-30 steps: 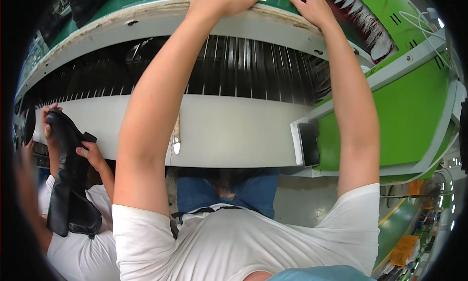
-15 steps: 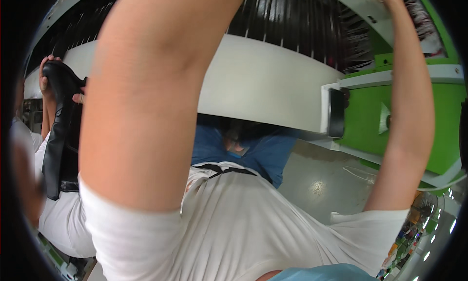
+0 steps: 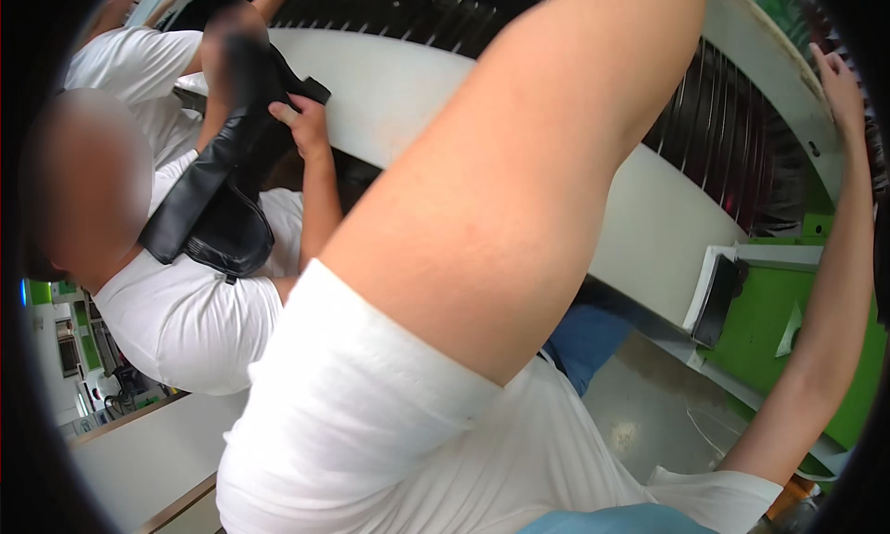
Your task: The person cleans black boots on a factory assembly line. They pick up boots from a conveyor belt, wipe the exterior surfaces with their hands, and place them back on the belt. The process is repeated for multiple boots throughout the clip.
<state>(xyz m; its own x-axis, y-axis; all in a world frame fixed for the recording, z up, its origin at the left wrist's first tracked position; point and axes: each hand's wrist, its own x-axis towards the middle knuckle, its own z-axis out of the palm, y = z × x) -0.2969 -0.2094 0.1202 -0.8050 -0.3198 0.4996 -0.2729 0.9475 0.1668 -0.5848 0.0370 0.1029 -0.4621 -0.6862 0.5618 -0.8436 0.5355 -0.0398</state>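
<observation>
My left arm (image 3: 482,209) crosses the middle of the picture and runs out at the upper edge. Only a sliver of skin beside it shows there, so the left hand's fingers are hidden. At the far right my right hand (image 3: 842,94) lies at the pale rim (image 3: 788,47) of a green machine. Its index finger is stretched out, the other fingers are partly bent, and no object shows in it. Beyond the rim runs a dark bed of thin metal bars (image 3: 714,126).
On the left, a person in a white shirt (image 3: 199,335) holds a tall black boot (image 3: 209,186) close by my left arm. A long white panel (image 3: 640,219) borders the bar bed. The green machine body (image 3: 765,321) stands at the right, above a grey floor (image 3: 640,404).
The view has swung left, bringing the person with the boot further into the picture. My left arm now slants to the upper right, and my right hand has come into view.
</observation>
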